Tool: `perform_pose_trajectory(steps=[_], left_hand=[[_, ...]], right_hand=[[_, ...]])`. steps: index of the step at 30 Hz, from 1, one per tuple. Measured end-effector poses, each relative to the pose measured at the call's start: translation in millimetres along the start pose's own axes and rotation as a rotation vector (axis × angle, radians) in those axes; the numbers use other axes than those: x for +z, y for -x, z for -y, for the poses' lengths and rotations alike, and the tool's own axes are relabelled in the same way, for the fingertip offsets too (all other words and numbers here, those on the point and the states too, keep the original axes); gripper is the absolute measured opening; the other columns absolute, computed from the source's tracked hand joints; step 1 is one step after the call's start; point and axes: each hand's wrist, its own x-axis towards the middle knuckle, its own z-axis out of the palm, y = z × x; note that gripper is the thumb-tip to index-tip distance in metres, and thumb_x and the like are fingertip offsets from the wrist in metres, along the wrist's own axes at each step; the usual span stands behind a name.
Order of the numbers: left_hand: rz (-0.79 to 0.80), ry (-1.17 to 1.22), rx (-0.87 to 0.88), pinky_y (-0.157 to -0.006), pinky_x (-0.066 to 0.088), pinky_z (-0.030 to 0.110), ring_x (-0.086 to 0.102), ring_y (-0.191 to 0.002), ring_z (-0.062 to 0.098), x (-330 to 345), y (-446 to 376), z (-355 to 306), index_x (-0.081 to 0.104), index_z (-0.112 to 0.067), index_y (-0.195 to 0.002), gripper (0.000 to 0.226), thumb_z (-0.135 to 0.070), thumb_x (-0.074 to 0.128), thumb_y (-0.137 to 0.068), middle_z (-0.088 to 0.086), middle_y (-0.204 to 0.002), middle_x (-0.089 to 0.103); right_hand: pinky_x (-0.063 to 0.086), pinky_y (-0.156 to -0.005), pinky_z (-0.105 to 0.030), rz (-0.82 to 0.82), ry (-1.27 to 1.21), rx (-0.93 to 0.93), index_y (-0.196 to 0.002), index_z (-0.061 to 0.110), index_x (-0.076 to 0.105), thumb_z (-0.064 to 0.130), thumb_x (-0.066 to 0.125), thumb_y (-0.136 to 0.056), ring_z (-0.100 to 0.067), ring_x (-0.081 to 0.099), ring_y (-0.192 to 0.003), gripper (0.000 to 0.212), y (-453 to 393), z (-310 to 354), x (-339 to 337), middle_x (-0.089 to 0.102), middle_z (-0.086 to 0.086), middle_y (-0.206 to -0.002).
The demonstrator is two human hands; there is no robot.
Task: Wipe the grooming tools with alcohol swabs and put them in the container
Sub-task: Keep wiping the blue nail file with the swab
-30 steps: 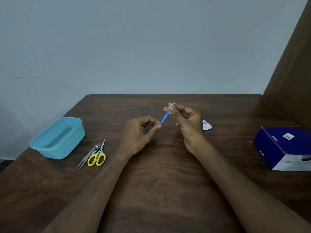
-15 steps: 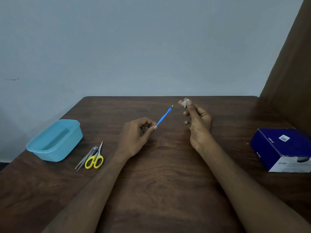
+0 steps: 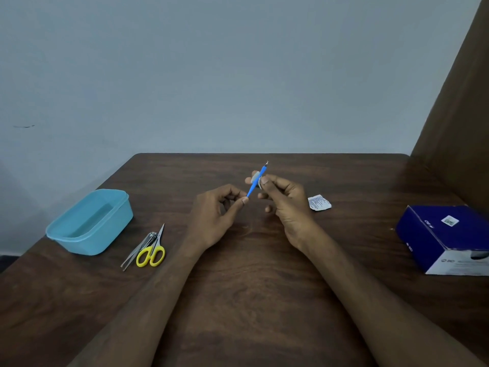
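Back on the blue cuticle tool (image 3: 256, 181), the right hand (image 3: 284, 200) pinches its swab (image 3: 255, 176) round the shaft; the left hand (image 3: 217, 213) pinches the lower end.

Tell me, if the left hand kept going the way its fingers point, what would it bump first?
Probably the right hand, which pinches a white swab round the thin blue-handled tool that the left hand holds. Depth is hard to judge.

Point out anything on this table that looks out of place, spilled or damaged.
Nothing is spilled or broken. The one stray item is a torn white swab wrapper lying loose on the table beside the right hand. The yellow scissors, tweezers and clippers lie in an overlapping heap beside the blue container.
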Motion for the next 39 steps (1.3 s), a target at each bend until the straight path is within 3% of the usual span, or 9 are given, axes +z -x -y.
perform_pose_trajectory(steps=[4, 7, 10, 14, 19, 25, 30, 35, 39], left_hand=[[0.016, -0.013, 0.011, -0.067, 0.053, 0.037, 0.061, -0.064, 0.011, -0.5, 0.2, -0.3, 0.077, -0.025, -0.089, 0.008, -0.026, 0.081, -0.095, -0.010, -0.077, 0.072], [0.009, -0.017, 0.021, -0.062, 0.051, 0.030, 0.059, -0.063, 0.009, -0.3, 0.7, -0.4, 0.077, -0.026, -0.087, 0.009, -0.025, 0.083, -0.094, -0.012, -0.074, 0.071], [0.000, -0.010, 0.033, -0.062, 0.047, 0.019, 0.060, -0.065, 0.007, -0.9, 1.4, -1.4, 0.078, -0.031, -0.088, 0.009, -0.027, 0.085, -0.092, -0.022, -0.075, 0.070], [-0.021, -0.067, 0.019, -0.063, 0.051, 0.031, 0.059, -0.065, 0.013, -0.9, 0.9, 0.3, 0.078, -0.033, -0.085, 0.011, -0.030, 0.088, -0.088, -0.027, -0.077, 0.069], [-0.057, -0.059, -0.010, -0.062, 0.052, 0.035, 0.058, -0.065, 0.013, -0.8, 0.5, 3.6, 0.077, -0.034, -0.082, 0.014, -0.037, 0.090, -0.084, -0.022, -0.082, 0.075], [-0.075, -0.071, 0.017, -0.057, 0.049, 0.023, 0.059, -0.062, 0.009, 0.3, 0.9, 6.6, 0.075, -0.033, -0.081, 0.018, -0.042, 0.091, -0.082, -0.022, -0.080, 0.074], [-0.098, 0.051, -0.042, -0.071, 0.052, 0.018, 0.069, -0.080, 0.006, 1.9, 0.5, 2.1, 0.076, -0.031, -0.092, 0.021, -0.040, 0.092, -0.082, -0.019, -0.089, 0.078], [-0.138, 0.074, -0.024, -0.071, 0.045, 0.011, 0.065, -0.080, 0.008, -0.8, 0.0, -3.4, 0.080, -0.027, -0.112, 0.016, -0.034, 0.077, -0.098, -0.019, -0.102, 0.077], [-0.115, 0.069, 0.022, -0.066, 0.041, 0.009, 0.066, -0.076, 0.011, -2.2, -0.1, -7.9, 0.081, -0.021, -0.104, 0.008, -0.025, 0.075, -0.101, -0.017, -0.100, 0.078]], right_hand=[[0.043, -0.065, -0.026, 0.029, 0.043, 0.011, -0.117, 0.021, 0.079, 0.025, 0.071, -0.102, 0.006, 0.065, -0.085, 0.018, 2.3, 0.4, 2.2, 0.082, 0.008, -0.112], [0.043, -0.065, -0.027, -0.019, 0.035, 0.009, -0.105, 0.021, 0.081, 0.025, 0.075, -0.099, 0.009, 0.069, -0.087, 0.010, 4.2, 2.9, 3.7, 0.082, 0.008, -0.110], [0.045, -0.067, -0.026, -0.074, 0.025, 0.007, -0.093, 0.026, 0.084, 0.028, 0.079, -0.095, 0.003, 0.073, -0.104, 0.005, 3.9, 3.3, 2.9, 0.081, 0.012, -0.113], [0.048, -0.065, -0.008, -0.060, -0.015, -0.004, -0.099, 0.017, 0.084, 0.020, 0.079, -0.095, 0.007, 0.073, -0.096, 0.007, 2.0, 1.5, 4.7, 0.082, 0.006, -0.111], [0.047, -0.068, -0.006, 0.004, 0.075, -0.025, -0.102, 0.002, 0.083, 0.015, 0.079, -0.095, 0.006, 0.072, -0.089, 0.015, 2.6, -4.1, 6.7, 0.083, 0.002, -0.103], [0.055, -0.091, -0.022, 0.063, 0.170, -0.048, -0.084, 0.013, 0.083, 0.013, 0.080, -0.094, -0.013, 0.076, -0.099, 0.011, 3.7, -5.9, 9.7, 0.083, -0.007, -0.098], [0.049, -0.071, -0.014, -0.022, 0.204, -0.070, -0.094, 0.013, 0.082, 0.023, 0.078, -0.097, 0.002, 0.072, -0.077, 0.011, 3.8, -3.4, 7.1, 0.083, 0.001, -0.089], [0.057, -0.079, -0.034, 0.024, 0.453, -0.135, -0.087, 0.020, 0.081, 0.031, 0.077, -0.098, -0.014, 0.078, -0.083, 0.016, 3.6, -3.8, 2.8, 0.081, 0.009, -0.081], [0.060, -0.083, -0.047, 0.183, 0.519, -0.155, -0.085, 0.022, 0.081, 0.030, 0.077, -0.097, -0.020, 0.078, -0.083, 0.015, 6.3, -5.6, 5.1, 0.081, 0.008, -0.081]])
